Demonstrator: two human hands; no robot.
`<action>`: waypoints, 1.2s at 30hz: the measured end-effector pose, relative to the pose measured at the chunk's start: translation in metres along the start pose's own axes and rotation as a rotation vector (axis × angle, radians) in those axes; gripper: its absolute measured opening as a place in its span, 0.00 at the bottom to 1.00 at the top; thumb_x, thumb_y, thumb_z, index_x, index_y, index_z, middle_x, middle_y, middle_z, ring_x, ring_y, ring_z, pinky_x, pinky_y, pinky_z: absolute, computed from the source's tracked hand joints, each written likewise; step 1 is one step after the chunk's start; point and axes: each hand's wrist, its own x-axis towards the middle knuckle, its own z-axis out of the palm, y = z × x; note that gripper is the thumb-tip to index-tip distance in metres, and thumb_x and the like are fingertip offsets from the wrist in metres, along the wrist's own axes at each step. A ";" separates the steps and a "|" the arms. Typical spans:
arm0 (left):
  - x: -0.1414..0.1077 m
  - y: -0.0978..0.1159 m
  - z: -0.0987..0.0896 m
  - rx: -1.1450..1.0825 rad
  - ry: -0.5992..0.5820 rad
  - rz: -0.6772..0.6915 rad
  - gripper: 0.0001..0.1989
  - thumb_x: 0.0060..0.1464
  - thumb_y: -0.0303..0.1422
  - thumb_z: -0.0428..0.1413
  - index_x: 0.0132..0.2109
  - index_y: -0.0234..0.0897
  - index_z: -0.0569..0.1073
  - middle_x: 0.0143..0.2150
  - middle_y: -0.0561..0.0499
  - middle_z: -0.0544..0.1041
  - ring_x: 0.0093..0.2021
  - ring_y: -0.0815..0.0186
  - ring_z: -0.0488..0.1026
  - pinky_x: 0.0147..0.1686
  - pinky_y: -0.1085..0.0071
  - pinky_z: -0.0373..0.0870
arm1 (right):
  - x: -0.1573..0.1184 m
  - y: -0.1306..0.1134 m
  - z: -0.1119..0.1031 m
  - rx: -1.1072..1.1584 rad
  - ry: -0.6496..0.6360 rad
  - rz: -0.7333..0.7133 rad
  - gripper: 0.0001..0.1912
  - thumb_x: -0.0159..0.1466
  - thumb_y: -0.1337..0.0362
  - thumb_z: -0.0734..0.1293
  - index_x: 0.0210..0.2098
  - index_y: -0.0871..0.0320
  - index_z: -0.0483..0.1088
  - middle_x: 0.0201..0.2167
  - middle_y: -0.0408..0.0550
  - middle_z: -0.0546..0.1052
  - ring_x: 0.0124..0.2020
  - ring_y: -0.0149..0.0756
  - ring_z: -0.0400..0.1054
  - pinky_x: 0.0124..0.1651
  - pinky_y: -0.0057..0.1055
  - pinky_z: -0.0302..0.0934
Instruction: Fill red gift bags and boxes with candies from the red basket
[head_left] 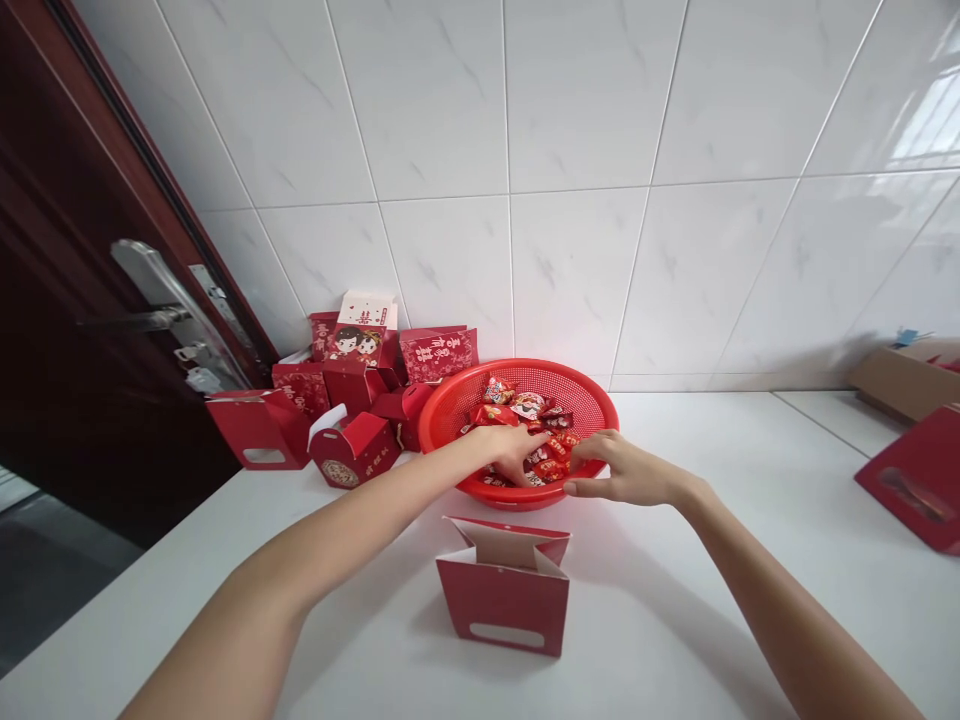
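A red plastic basket (517, 503) with a perforated wall holds several wrapped candies (529, 404), mostly in red wrappers. My left hand (513, 450) reaches in over the near part of the candies, its fingers apart. At the basket's right front rim is my right hand (626, 472), thumb and fingers spread with a gap between them; nothing shows in its grasp. Some fingertips are hidden among the candies and behind the rim. In front of the basket, between my forearms, a red paper gift box (510, 605) stands upright, its top open and its pale inside showing.
Several red decorated gift boxes (356, 450) crowd the table left of the basket. Another red box (916, 480) and a brown cardboard box (904, 380) are at the right. A tiled wall (570, 280) rises behind the white table (360, 610); a dark door (82, 270) is at the left.
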 end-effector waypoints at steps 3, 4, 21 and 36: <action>0.007 0.004 -0.003 0.052 -0.038 0.013 0.51 0.45 0.44 0.64 0.74 0.52 0.54 0.64 0.39 0.70 0.54 0.43 0.74 0.50 0.54 0.74 | 0.000 0.001 -0.001 0.023 -0.011 0.009 0.22 0.64 0.42 0.65 0.28 0.55 0.67 0.29 0.46 0.72 0.38 0.42 0.65 0.44 0.38 0.59; 0.010 0.003 -0.004 0.060 -0.044 0.020 0.49 0.45 0.44 0.64 0.73 0.53 0.56 0.64 0.40 0.69 0.55 0.43 0.74 0.50 0.54 0.74 | 0.000 0.001 -0.001 0.029 -0.011 0.010 0.23 0.64 0.42 0.65 0.27 0.55 0.66 0.30 0.46 0.72 0.39 0.43 0.65 0.44 0.38 0.60; 0.020 -0.046 0.006 -0.111 0.411 0.106 0.21 0.52 0.31 0.59 0.54 0.43 0.78 0.54 0.49 0.81 0.54 0.55 0.76 0.51 0.68 0.71 | -0.001 0.003 -0.001 0.058 -0.014 0.024 0.24 0.63 0.40 0.65 0.27 0.55 0.64 0.31 0.47 0.72 0.41 0.44 0.65 0.43 0.38 0.61; 0.017 -0.057 0.014 -0.244 0.538 -0.115 0.38 0.52 0.33 0.65 0.69 0.37 0.64 0.71 0.39 0.66 0.70 0.48 0.64 0.65 0.59 0.64 | -0.001 0.004 0.002 0.095 -0.033 0.072 0.24 0.62 0.39 0.66 0.30 0.54 0.66 0.37 0.49 0.74 0.49 0.50 0.64 0.51 0.46 0.62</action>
